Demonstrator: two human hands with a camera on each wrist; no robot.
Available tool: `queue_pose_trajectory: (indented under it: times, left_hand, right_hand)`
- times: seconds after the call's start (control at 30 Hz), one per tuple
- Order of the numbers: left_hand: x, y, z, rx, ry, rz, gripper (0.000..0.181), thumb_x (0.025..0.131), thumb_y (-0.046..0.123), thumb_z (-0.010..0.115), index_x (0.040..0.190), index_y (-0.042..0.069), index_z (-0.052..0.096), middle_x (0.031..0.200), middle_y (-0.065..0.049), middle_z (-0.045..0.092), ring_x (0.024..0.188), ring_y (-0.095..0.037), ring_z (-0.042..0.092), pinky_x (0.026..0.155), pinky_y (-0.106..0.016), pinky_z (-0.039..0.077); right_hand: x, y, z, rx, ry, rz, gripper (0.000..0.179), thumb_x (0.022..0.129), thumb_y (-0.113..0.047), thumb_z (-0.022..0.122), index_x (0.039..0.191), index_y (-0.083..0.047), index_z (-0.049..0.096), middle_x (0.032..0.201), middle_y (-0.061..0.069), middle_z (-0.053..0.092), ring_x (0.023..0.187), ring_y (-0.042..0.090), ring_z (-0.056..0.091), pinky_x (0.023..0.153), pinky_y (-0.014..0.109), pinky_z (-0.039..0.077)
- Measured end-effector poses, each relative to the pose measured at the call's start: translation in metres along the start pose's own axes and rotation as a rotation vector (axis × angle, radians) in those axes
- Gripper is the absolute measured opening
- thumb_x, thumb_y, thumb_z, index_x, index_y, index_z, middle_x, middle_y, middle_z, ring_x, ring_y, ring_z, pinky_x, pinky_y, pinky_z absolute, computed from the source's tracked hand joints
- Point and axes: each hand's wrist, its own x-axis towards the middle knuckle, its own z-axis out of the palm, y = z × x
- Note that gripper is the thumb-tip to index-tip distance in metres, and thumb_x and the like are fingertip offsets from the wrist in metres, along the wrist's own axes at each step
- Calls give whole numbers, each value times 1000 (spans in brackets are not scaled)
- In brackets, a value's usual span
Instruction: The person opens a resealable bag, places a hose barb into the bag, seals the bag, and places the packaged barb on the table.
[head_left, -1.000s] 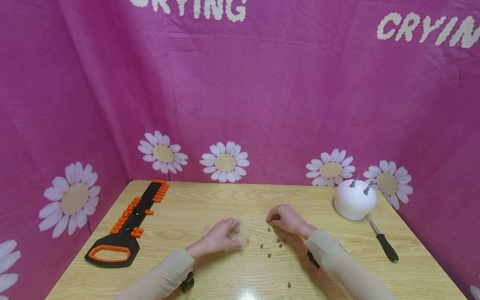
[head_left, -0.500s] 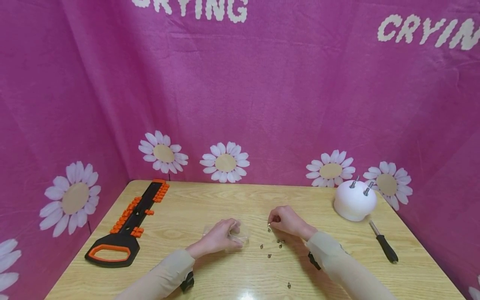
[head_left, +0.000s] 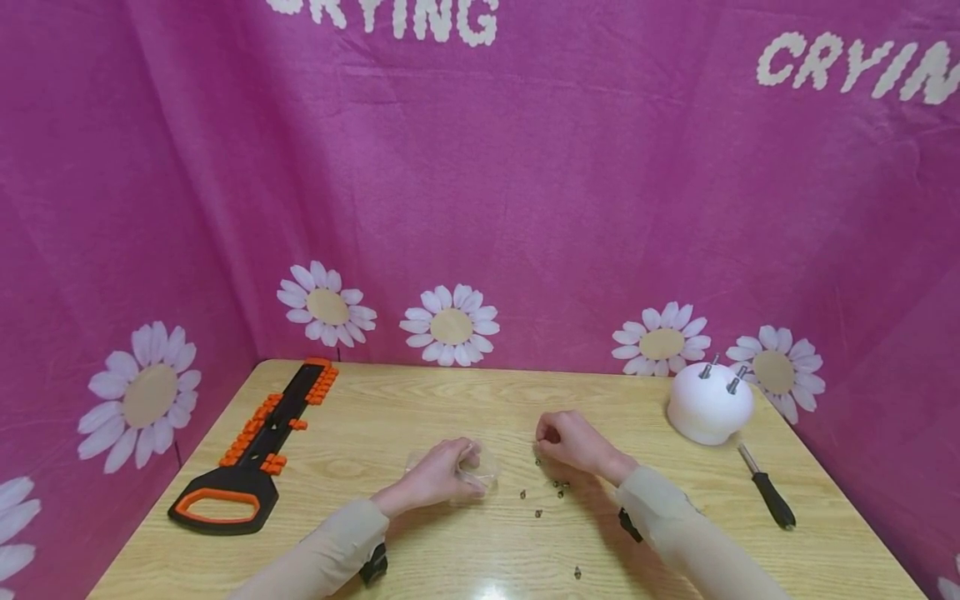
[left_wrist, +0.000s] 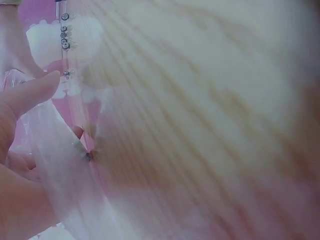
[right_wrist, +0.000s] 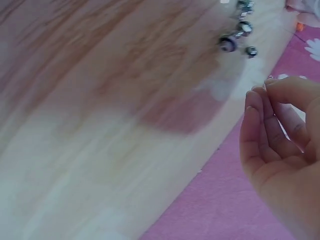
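Observation:
In the head view my left hand (head_left: 437,473) grips a clear plastic bag (head_left: 483,468) on the table. Its see-through film (left_wrist: 57,145) spreads from the thumb and fingers in the left wrist view. To the right, my right hand (head_left: 576,439) is low over the table. Its thumb and fingertips meet in a pinch in the right wrist view, with a tiny shiny bit between them, apparently a small screw, mostly hidden. Just below those fingertips lies a small metal screw (head_left: 537,461). Several more screws (right_wrist: 245,28) are scattered nearby.
A single screw (head_left: 577,572) lies near the table's front. At right stand a white dome (head_left: 708,408) with metal posts on top and a black-handled screwdriver (head_left: 771,496). A long black-and-orange rack (head_left: 273,429) with a handle lies at left. Pink floral cloth (head_left: 487,208) hangs behind the table.
The right hand's fingertips stay almost in place, and the small bit at them, visible earlier, is now barely seen. The left hand and bag have not moved. The head view has shifted slightly.

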Motion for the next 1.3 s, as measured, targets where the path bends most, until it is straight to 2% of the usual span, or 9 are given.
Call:
queue_pose_trajectory:
  times: [0.37,0.63,0.87,1.1,1.3]
  left_hand:
    - [1,-1,1,17,15,10,53,76,17,85,118,-4,60,106,-14,71,103,-29,63,94,-42,51]
    - [1,-1,1,-3,2,-9,52,78,18,84,119,-2,59,108,-15,70,105,-29,63,94,-44,51]
    - [1,-2,1,-5,23,22,55,76,17,86,119,-5,59,105,-15,72,104,-30,65,95,-45,51]
    - [1,0,0,3,19,20,56,76,18,85,120,-5,59,106,-15,71,104,-29,64,95,-45,51]
    - [1,0,1,28,23,35,55,76,18,85,119,-5,59,104,-13,71,104,-28,62,94,-46,50]
  right_hand:
    - [1,-29,-10,13,47,-72,11,85,0,67,81,-10,67,74,-2,67,66,-4,50,61,15,48]
    - [6,-53,-8,28,41,-158,8,86,-2,70,83,-10,68,76,-2,69,68,-5,52,64,15,49]
    - [8,-68,-2,-6,33,-261,10,86,-1,71,83,-10,68,77,-1,70,69,-4,54,63,13,48]
    - [10,-75,6,12,5,-264,8,87,-1,70,85,-8,69,81,1,73,71,-2,59,65,13,50]
    - [9,-74,6,25,20,-271,6,87,1,69,85,-5,70,81,3,73,71,0,59,65,14,51]
